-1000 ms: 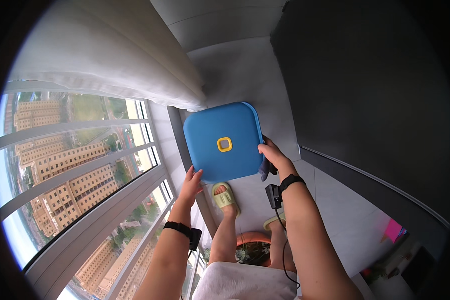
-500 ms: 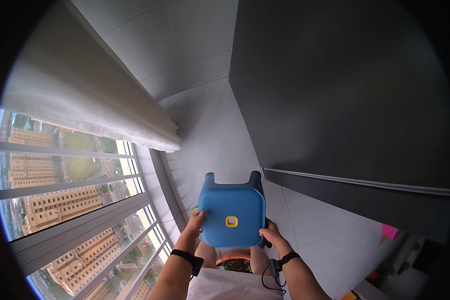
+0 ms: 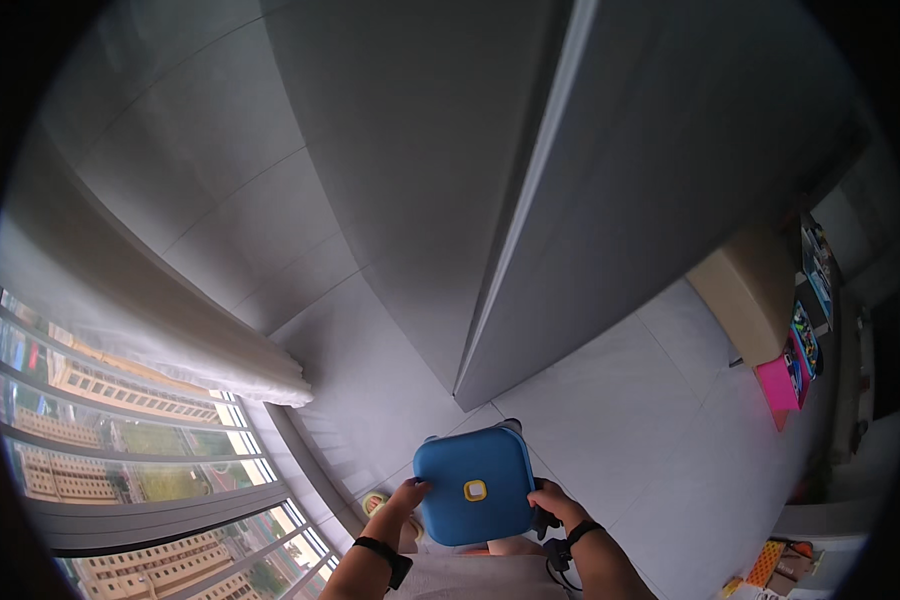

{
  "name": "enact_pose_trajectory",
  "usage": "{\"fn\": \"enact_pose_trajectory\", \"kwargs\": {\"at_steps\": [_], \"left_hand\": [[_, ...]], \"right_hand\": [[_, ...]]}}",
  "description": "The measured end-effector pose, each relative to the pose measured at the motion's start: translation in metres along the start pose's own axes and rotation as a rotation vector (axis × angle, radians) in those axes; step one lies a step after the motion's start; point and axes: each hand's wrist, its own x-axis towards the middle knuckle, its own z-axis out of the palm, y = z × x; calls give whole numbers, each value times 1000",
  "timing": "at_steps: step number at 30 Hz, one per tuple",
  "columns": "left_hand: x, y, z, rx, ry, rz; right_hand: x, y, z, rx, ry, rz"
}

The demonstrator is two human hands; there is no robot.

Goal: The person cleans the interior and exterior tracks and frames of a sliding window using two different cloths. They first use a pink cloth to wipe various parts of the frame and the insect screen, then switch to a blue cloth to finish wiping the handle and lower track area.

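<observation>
A blue plastic stool is held in front of my body, its rounded square seat facing up. A small square hole with a yellow rim pierces the middle of the seat. My left hand grips the left edge, while my right hand is closed round the right edge. The tips of the stool's far legs show just past the seat; its underside is hidden. A dark object beside my right hand is too unclear to name. Black bands with small devices circle both wrists.
A tall grey cabinet-like block stands ahead, its lower corner close beyond the stool. On the left are a pale curtain and a barred window. A beige piece of furniture and a pink box stand at right.
My view has turned right, bringing the grey block's corner to the middle and the beige furniture into sight. Both hands still hold the stool, which appears lower in the picture.
</observation>
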Motion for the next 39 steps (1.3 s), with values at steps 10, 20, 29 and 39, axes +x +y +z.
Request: {"fn": "enact_pose_trajectory", "kwargs": {"at_steps": [10, 20, 29, 39], "left_hand": [[-77, 136, 106, 257, -77, 11], [-137, 273, 235, 528, -84, 221], [-100, 326, 279, 453, -56, 92], [-11, 420, 513, 335, -297, 96]], "right_hand": [[-139, 94, -114, 280, 449, 59], [-218, 243, -160, 878, 754, 339], [-270, 313, -161, 1392, 957, 521], [-336, 350, -196, 808, 1345, 548]]}}
